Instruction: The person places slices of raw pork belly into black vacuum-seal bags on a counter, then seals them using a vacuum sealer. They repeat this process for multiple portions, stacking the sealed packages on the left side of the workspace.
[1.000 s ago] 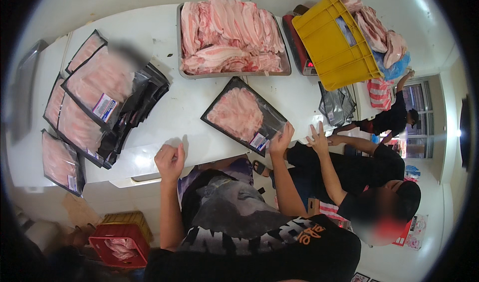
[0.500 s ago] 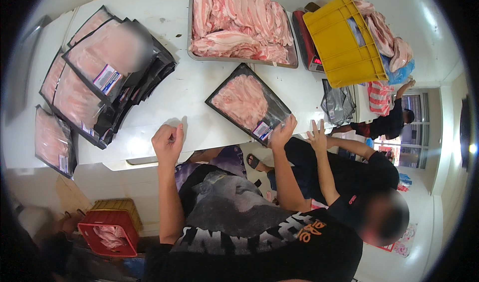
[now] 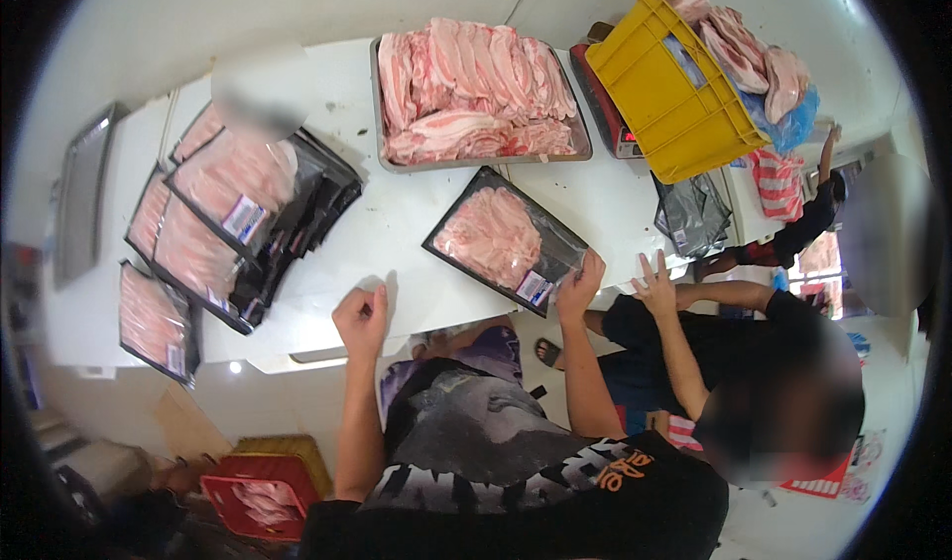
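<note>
A clear plastic pack of sliced pork with a black border (image 3: 489, 233) lies flat on the white table, tilted, its labelled corner toward me. My right hand (image 3: 580, 287) grips that near-right corner beside the small label. My left hand (image 3: 362, 320) is curled into a fist at the table's front edge, apart from the pack, with nothing visible in it. To its left are several overlapping packs of sliced pork (image 3: 193, 248), black-edged and labelled. Behind the gripped pack stands a metal tray (image 3: 486, 164) heaped with pork belly strips (image 3: 486, 74).
A yellow crate (image 3: 674, 94) sits tilted on a red scale (image 3: 607, 104), with meat beside it. Black empty bags (image 3: 691, 213) lie at the right. A co-worker's open hand (image 3: 656, 284) is close to my right hand. A red crate of meat (image 3: 253, 505) stands below left.
The whole view has shifted, so the table and packs appear lower and slightly further right. My right hand stays on the pack's corner, and my left hand stays curled.
</note>
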The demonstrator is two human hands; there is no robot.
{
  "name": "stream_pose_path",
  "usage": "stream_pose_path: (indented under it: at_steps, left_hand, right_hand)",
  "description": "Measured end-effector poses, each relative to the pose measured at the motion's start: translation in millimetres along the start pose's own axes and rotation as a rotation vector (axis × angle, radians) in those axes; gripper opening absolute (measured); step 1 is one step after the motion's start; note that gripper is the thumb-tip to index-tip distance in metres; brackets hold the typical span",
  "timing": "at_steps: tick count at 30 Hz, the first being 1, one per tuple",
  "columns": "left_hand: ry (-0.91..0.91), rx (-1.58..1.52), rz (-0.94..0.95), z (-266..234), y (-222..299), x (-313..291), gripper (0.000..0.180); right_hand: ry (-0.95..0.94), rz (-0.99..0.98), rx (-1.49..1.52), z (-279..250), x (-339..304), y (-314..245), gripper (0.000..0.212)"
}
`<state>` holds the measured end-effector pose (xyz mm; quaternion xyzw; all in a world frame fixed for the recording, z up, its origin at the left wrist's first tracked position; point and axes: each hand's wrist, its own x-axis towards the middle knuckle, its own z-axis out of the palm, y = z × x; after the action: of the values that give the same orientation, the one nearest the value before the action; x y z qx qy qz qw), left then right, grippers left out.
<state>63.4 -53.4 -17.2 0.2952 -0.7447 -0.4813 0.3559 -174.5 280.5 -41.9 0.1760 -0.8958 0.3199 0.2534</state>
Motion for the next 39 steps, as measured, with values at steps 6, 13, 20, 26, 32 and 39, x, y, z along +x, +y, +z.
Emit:
stream_pose_path:
  at_steps: [6, 13, 20, 26, 32, 39]
  left_hand:
    - [-0.043, -0.007, -0.031, 2, -7, 0, 0.034]
    - [-0.062, 0.020, -0.001, 4, 3, 2, 0.036]
    - [-0.021, -0.037, -0.032, 3, -1, -1, 0.035]
    - [0.005, -0.023, -0.071, 6, 4, 0, 0.036]
    - [-0.033, 0.057, -0.020, 3, 6, -4, 0.037]
    - [-0.034, 0.038, 0.004, 16, 14, -5, 0.040]
  right_hand:
    - [0.046, 0.058, 0.017, -4, 2, -7, 0.035]
    - [0.105, 0.066, 0.047, -6, 4, -8, 0.029]
    - [0.104, 0.067, 0.066, -10, 5, -12, 0.026]
    - [0.096, 0.039, 0.033, -12, 7, -6, 0.023]
    - [0.081, 0.067, 0.050, -11, 8, -7, 0.023]
    - [0.131, 0.019, 0.105, -18, 8, -7, 0.025]
